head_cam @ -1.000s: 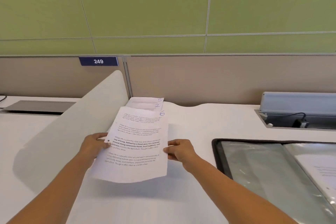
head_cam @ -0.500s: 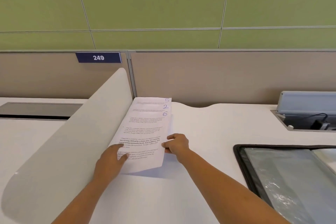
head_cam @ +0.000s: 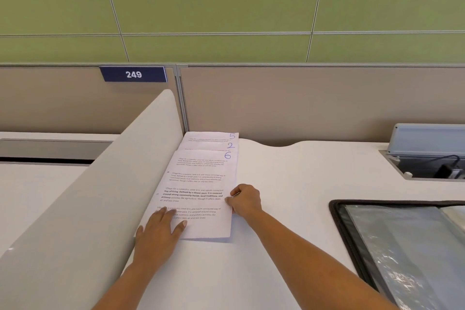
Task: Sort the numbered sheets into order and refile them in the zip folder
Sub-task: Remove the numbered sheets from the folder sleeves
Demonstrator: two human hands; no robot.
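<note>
Three printed sheets lie overlapped on the white desk next to the side divider. The top one, sheet 6 [head_cam: 201, 184], covers most of sheet 2 [head_cam: 214, 145], and sheet 5 [head_cam: 208, 136] peeks out farthest back. My left hand [head_cam: 161, 231] rests flat with straight fingers on the lower left of sheet 6. My right hand [head_cam: 245, 201] pinches the right edge of sheet 6 between thumb and curled fingers. The open zip folder [head_cam: 407, 251], black-edged with clear sleeves, lies at the right, cut off by the frame edge.
A white curved divider [head_cam: 100, 196] rises right along the sheets' left side. A beige partition [head_cam: 289, 103] with a "249" label [head_cam: 133, 74] closes the back. An open cable box [head_cam: 427, 161] with a plug sits at the far right.
Sheet 6 went from held in the air by both hands to lying flat on the stack. My left hand moved onto its lower left corner; my right hand kept hold of the right edge.
</note>
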